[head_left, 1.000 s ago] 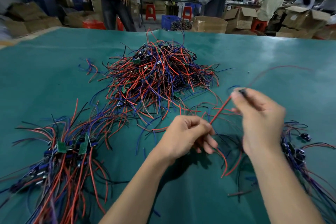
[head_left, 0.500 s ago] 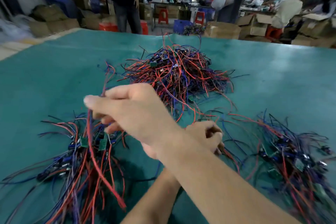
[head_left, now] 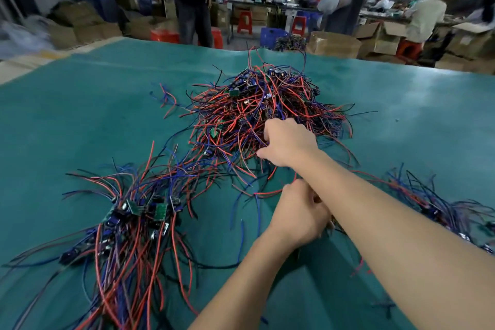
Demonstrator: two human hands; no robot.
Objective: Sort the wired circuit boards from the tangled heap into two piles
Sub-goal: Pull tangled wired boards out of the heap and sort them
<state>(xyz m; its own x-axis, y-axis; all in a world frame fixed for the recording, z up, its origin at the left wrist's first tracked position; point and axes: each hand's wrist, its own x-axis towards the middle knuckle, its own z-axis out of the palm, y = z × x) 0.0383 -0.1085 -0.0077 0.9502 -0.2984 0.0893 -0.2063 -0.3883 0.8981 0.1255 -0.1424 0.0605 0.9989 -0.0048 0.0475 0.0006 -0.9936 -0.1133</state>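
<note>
The tangled heap (head_left: 267,104) of red, blue and black wires with small green circuit boards lies at the middle far side of the green table (head_left: 80,120). One sorted pile (head_left: 134,217) spreads at the near left, another pile (head_left: 439,206) at the near right. My right hand (head_left: 289,142) reaches across into the heap's near edge, knuckles up, fingertips buried among the wires. My left hand (head_left: 300,211) sits below the right forearm with curled fingers gripping wires; a red wire (head_left: 267,192) runs to it.
Loose wires trail between the heap and the left pile. Beyond the table's far edge a person (head_left: 192,0) stands, with cardboard boxes (head_left: 334,44), red stools (head_left: 245,21) and a blue crate (head_left: 273,36) behind.
My right hand has left the left pile, where it carried a red-wired board, and swung over to the heap. The left hand stays put, still curled.
</note>
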